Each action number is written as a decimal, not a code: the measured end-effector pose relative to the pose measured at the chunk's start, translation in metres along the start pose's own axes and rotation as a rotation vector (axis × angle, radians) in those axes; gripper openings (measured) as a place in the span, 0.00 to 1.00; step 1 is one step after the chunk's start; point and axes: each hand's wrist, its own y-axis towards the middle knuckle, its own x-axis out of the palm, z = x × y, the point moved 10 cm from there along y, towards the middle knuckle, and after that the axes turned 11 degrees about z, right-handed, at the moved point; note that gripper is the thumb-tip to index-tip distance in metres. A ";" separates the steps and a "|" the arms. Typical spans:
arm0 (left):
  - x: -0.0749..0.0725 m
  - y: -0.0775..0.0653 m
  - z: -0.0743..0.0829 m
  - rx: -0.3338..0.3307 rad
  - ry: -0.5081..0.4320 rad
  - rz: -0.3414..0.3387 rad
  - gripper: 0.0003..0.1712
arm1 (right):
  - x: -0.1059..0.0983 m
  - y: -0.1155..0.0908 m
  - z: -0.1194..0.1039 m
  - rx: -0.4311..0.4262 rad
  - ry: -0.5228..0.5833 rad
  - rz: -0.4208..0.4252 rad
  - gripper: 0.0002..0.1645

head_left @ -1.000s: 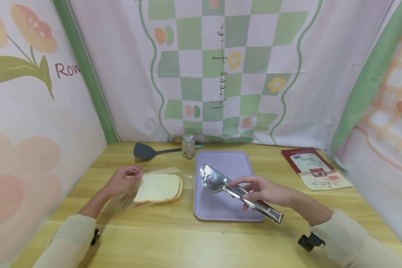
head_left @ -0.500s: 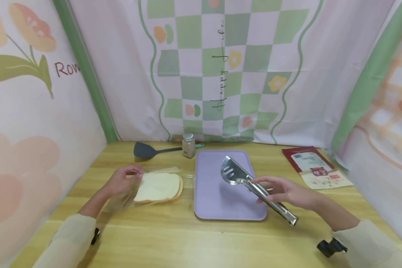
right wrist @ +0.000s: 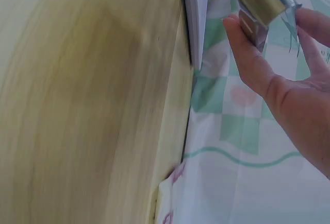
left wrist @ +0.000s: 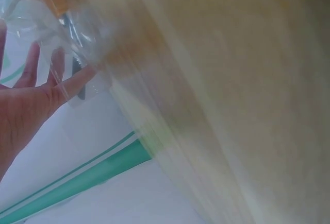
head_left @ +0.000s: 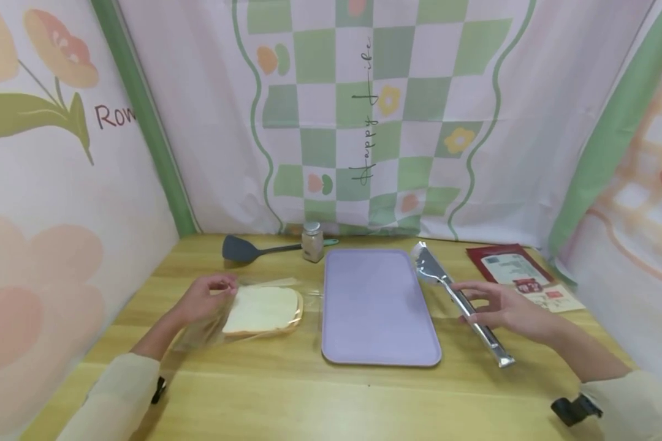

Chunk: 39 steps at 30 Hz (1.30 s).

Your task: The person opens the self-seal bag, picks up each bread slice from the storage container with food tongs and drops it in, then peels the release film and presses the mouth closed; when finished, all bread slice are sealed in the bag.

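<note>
My left hand [head_left: 204, 300] pinches the edge of a clear plastic bag [head_left: 198, 335] at the left of the table. White sliced bread [head_left: 260, 309] lies flat in it, at least two slices stacked. The left wrist view shows the film [left wrist: 87, 33] over my fingers, with the bread out of clear sight. In my right hand [head_left: 513, 311] are metal food tongs [head_left: 482, 331], held between thumb and fingers just right of the lilac tray [head_left: 380, 306]. Their head points away and to the left. The right wrist view shows the tongs' metal arms [right wrist: 258, 0] above the tabletop.
Behind the bread lies a dark spatula [head_left: 239, 249], its handle passing behind a small glass jar [head_left: 312, 244] with a metal lid. A red and cream food packet [head_left: 513, 269] lies at the back right. A patterned curtain [head_left: 364, 122] hangs along the table's back edge.
My right hand has carried the tongs rightward, from over the tray to beside it, and the tongs have turned a little. The left hand, bag and bread have stayed in place.
</note>
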 end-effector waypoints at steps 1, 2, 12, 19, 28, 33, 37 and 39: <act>0.000 0.000 -0.001 -0.002 0.003 -0.001 0.05 | -0.003 -0.001 0.003 0.006 -0.005 0.010 0.34; 0.001 0.000 -0.002 -0.004 0.005 -0.001 0.06 | -0.006 -0.002 0.005 0.014 -0.009 0.019 0.34; 0.003 0.003 -0.004 -0.012 0.003 -0.001 0.04 | -0.034 -0.011 0.026 0.144 -0.187 0.174 0.36; 0.004 0.003 -0.006 -0.018 0.011 -0.007 0.05 | -0.042 -0.010 0.032 0.172 -0.331 0.214 0.37; 0.008 0.002 -0.008 -0.003 0.010 -0.010 0.04 | -0.041 -0.002 0.043 0.186 -0.351 0.214 0.36; 0.004 0.000 -0.006 -0.030 0.002 -0.005 0.06 | -0.038 0.004 0.037 0.094 -0.490 0.241 0.35; 0.002 0.000 -0.007 -0.028 0.005 -0.001 0.06 | -0.034 0.008 0.037 0.061 -0.528 0.252 0.36; 0.002 0.001 -0.007 -0.018 0.010 -0.006 0.05 | -0.031 0.009 0.038 0.063 -0.510 0.247 0.36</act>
